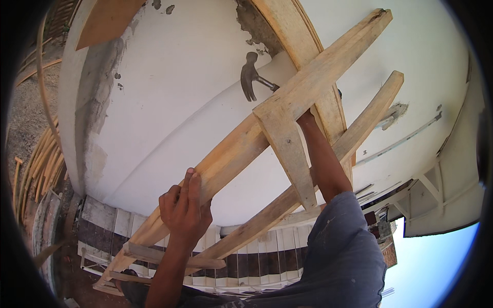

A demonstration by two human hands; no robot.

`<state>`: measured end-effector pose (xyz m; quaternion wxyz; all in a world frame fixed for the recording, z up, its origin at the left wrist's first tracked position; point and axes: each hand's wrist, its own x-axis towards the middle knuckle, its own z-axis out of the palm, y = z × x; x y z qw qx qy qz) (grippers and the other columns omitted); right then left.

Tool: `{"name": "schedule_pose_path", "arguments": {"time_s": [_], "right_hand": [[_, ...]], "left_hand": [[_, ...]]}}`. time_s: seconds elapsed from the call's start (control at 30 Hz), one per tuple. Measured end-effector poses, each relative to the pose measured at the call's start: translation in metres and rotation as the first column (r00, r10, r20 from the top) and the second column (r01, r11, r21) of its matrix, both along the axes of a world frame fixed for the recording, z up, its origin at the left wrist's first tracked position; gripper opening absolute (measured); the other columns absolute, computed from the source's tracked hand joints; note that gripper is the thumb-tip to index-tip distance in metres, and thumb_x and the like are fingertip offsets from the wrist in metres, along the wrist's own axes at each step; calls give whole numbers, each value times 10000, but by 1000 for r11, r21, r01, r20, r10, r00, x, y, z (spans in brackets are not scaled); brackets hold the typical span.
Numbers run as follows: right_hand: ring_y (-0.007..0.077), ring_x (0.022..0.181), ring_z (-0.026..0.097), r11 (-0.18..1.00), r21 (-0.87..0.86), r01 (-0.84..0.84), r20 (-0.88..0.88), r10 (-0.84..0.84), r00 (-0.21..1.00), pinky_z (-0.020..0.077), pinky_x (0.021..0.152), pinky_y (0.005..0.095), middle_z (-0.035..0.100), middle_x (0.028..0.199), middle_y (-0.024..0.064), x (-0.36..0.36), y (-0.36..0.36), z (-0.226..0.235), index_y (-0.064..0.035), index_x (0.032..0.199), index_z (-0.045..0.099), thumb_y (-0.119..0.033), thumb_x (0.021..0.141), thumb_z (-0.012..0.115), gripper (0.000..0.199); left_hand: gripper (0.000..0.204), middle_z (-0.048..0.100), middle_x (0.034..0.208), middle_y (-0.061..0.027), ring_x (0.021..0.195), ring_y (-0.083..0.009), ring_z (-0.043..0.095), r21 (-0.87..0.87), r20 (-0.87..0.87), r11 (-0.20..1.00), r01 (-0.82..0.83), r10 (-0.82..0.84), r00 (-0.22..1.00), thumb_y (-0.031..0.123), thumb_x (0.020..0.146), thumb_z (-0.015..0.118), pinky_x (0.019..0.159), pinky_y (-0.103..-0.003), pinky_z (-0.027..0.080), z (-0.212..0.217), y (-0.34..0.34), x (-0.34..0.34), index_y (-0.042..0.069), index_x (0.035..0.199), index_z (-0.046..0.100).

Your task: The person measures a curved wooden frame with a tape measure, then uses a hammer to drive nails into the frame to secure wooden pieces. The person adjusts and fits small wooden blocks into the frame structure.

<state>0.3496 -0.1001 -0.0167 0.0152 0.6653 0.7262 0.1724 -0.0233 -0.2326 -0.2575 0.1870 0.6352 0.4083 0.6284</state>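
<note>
A wooden ladder with two long pale rails (233, 149) slants across the view from lower left to upper right. My left hand (186, 208) is closed around its nearer-left rail, below the middle. A broad wooden rung (287, 149) joins the two rails. My right forearm (326, 159) reaches up between the rails, and the hand itself is hidden behind the left rail. Beyond that rail a claw hammer (249, 77) sticks out in the air, its metal shaft running back toward my hidden right hand. The grip and my right fingers do not show.
A white plastered wall (169, 72) has bare grey patches near a wooden frame (303, 36). Lower crosspieces (174, 255) of the ladder lie near my legs. At the left is a pile of bent strips (43, 164). Striped tiles (257, 256) run below.
</note>
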Motion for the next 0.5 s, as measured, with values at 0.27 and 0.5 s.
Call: {"name": "schedule_pose_path", "arguments": {"time_s": [0.27, 0.5], "right_hand": [[289, 1133, 634, 986, 164, -20, -289, 67, 955, 516, 924, 416, 665, 1247, 101, 0, -3, -8, -115, 1242, 641, -443, 885, 642, 485], [268, 1095, 647, 982, 180, 61, -365, 9, 931, 512, 931, 404, 672, 1211, 114, -4, 3, -13, -85, 1221, 635, -383, 861, 701, 472]], "left_hand": [[720, 684, 1249, -98, 868, -258, 554, -5, -3, 1000, -23, 23, 1000, 107, 642, 862, 808, -356, 418, 2, -1, 2, 41, 1300, 576], [707, 681, 1251, -114, 896, -257, 574, -19, -32, 1000, 0, -1, 999, 123, 650, 863, 817, -363, 416, 3, -3, -2, 30, 1291, 577]]}}
